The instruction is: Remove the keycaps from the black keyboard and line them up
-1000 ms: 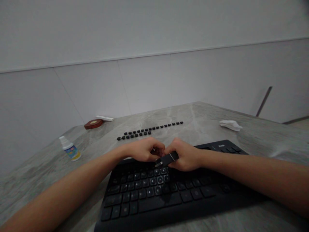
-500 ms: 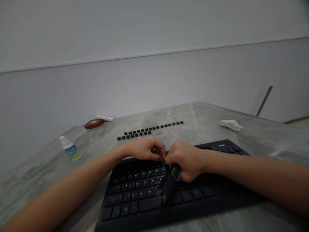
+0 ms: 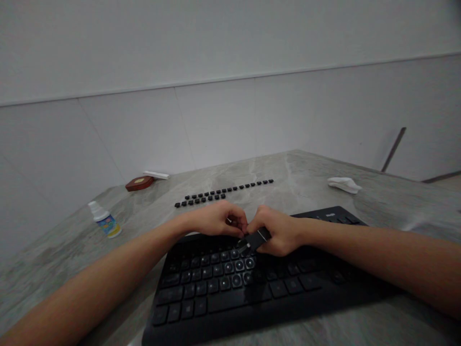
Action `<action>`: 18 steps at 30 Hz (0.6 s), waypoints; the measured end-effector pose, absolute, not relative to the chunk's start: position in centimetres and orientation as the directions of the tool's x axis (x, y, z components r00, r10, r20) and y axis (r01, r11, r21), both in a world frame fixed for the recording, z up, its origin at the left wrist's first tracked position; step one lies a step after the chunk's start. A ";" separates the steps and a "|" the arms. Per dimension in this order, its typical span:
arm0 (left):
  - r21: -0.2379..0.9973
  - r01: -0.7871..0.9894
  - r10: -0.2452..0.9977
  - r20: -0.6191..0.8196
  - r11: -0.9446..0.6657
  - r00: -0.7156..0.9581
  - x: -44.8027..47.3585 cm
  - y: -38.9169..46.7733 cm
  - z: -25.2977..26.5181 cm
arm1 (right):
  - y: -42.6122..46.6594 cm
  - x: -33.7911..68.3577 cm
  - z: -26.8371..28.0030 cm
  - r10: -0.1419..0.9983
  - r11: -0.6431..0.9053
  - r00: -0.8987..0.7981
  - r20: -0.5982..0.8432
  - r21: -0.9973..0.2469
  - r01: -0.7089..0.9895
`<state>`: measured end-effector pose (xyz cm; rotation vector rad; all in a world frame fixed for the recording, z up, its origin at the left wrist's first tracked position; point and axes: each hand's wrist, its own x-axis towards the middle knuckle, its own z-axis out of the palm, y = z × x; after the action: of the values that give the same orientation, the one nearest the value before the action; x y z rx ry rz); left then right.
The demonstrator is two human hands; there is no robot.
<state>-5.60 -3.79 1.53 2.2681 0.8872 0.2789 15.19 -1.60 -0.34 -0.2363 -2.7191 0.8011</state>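
Note:
A black keyboard (image 3: 230, 302) lies in front of me, and both hands are over its upper rows. My right hand (image 3: 279, 229) is closed around a short black tool (image 3: 256, 239) with a pale line across it; a small metallic glint shows at its end. That end points left, low over the top keys. My left hand (image 3: 221, 220) is pinched closed beside the tool's end, its fingertips close to the right hand. Anything between the left fingertips is too small or hidden to make out. Several key positions at the keyboard's middle show shiny round centres.
Behind the keyboard, small black keycaps (image 3: 229, 189) lie in two rows on the grey marbled table (image 3: 309, 178). A white bottle (image 3: 105, 221) with a blue label stands left. Farther back are a reddish-brown box (image 3: 139, 183) and a white strip (image 3: 156, 175). A crumpled white cloth (image 3: 344, 184) lies right.
The black tool has swung from pointing down toward me to pointing left, its end now by the left fingertips. My right hand has turned and risen slightly; the left has barely moved.

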 end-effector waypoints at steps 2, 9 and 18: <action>0.673 0.519 0.671 -0.044 -0.527 0.740 -5.6 -3.7 1.4 | -1.4 15.3 -0.3 0.246 0.787 -0.952 0.185 -0.611 0.085; 0.678 0.519 0.671 -0.050 -0.521 0.739 -5.7 -3.6 1.3 | -0.9 15.2 0.1 0.162 0.700 -0.952 0.260 -0.710 -0.075; 0.662 0.530 0.681 -0.040 -0.531 0.732 -5.7 -3.5 1.3 | -0.7 15.4 0.2 0.177 0.568 -0.959 0.222 -0.818 -0.084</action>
<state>-5.70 -3.52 1.30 2.2622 0.9094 0.2928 15.36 -0.73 0.15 -0.0767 -2.5244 1.3393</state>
